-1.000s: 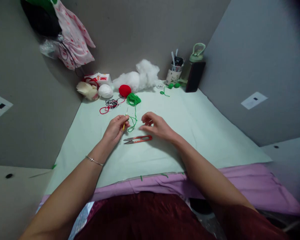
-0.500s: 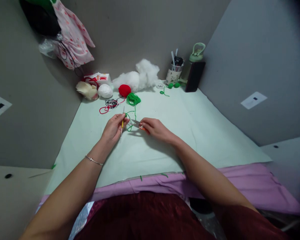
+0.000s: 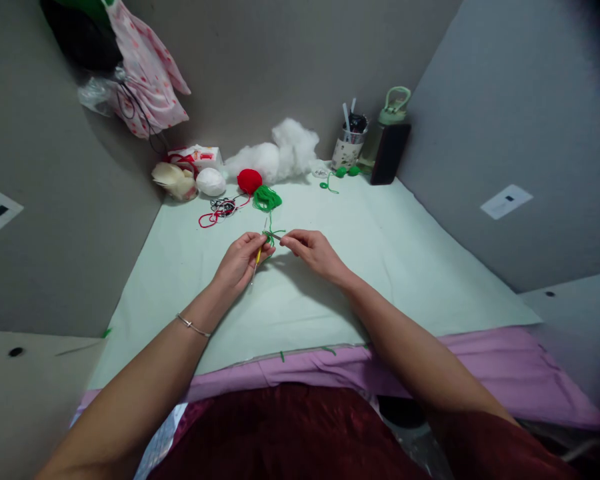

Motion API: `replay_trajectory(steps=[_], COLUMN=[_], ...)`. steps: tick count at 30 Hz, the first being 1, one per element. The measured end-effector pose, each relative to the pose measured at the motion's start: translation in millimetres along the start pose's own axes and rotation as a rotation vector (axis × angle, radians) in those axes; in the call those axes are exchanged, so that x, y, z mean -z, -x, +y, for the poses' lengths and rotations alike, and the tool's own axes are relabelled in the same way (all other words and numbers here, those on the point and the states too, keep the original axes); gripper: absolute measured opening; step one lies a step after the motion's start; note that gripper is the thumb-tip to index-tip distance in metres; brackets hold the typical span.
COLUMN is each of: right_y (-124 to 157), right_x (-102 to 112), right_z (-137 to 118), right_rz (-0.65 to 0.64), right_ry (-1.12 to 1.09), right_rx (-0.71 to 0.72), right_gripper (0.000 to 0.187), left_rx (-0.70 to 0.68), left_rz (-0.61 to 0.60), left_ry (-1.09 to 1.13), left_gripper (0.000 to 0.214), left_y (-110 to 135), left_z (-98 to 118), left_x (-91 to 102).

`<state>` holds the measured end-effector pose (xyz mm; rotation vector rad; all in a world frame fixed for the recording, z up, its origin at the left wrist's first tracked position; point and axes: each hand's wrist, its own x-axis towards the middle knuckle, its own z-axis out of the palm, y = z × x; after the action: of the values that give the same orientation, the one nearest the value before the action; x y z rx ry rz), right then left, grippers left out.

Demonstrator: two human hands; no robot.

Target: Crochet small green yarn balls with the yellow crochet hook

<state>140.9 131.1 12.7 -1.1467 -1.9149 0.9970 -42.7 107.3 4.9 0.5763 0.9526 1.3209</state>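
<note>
My left hand (image 3: 241,260) is closed around a crochet hook with a yellow grip (image 3: 259,256), its metal ends sticking out above and below the fingers. A small green crochet piece (image 3: 269,237) is pinched at the same fingertips, mostly hidden by them. From the right, my right hand (image 3: 314,253) grips a pair of scissors (image 3: 276,237). Their grey blades reach the green yarn beside my left fingertips, and the handles are covered by my fingers. A strand runs from the piece up to the green yarn skein (image 3: 267,199).
Behind my hands lie a red yarn ball (image 3: 249,181), a white yarn ball (image 3: 211,181), tangled red and black yarn (image 3: 219,210) and white stuffing (image 3: 280,157). At the back right stand a pen cup (image 3: 347,150), a phone (image 3: 391,155) and a green-lidded bottle (image 3: 394,110).
My left hand has shifted right with the hook and green piece. The scissors have turned and risen slightly, so their blades now meet the yarn; their orange handles no longer show.
</note>
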Motion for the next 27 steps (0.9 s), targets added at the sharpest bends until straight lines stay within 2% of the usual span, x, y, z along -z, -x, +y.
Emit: replay_trajectory(steps=[3, 7, 8, 10, 12, 15, 18, 21, 24, 27], right_y=[-3, -8, -8, -6, -2, 3, 5, 6, 5, 5], right_x=[0, 9, 11, 13, 9, -5, -16, -14, -7, -1], right_z=[6, 20, 22, 22, 18, 9, 4, 4, 5, 1], right_rz=[0.094, 0.340, 0.398, 0.450, 0.388, 0.158, 0.019, 0.070, 0.160, 0.195], right_ry=[0.026, 0.103, 0.127, 0.185, 0.254, 0.351, 0.347, 0.247, 0.090, -0.054], right_rx=[-0.008, -0.012, 0.002, 0.089, 0.250, 0.471, 0.476, 0.406, 0.338, 0.285], right_gripper=[0.035, 0.024, 0.025, 0.040, 0.050, 0.046, 0.031, 0.025, 0.024, 0.021], left_rx=[-0.001, -0.008, -0.012, -0.019, -0.020, -0.003, 0.033, 0.045, 0.003, -0.046], left_rz=[-0.013, -0.021, -0.024, -0.033, -0.048, -0.082, -0.129, -0.190, -0.245, -0.275], left_ry=[0.005, 0.029, 0.037, 0.054, 0.066, 0.068, 0.040, -0.005, -0.052, -0.108], left_gripper=[0.021, 0.017, 0.016, 0.015, 0.016, 0.020, 0.025, 0.029, 0.033, 0.038], left_y=[0, -1, -1, -1, -1, 1, 4, 10, 17, 26], left_z=[-1, -2, -2, -3, -3, -3, -2, -1, 3, 10], left_x=[0.7, 3.0, 3.3, 3.4, 2.7, 1.2, -0.9, -4.2, -8.3, -13.3])
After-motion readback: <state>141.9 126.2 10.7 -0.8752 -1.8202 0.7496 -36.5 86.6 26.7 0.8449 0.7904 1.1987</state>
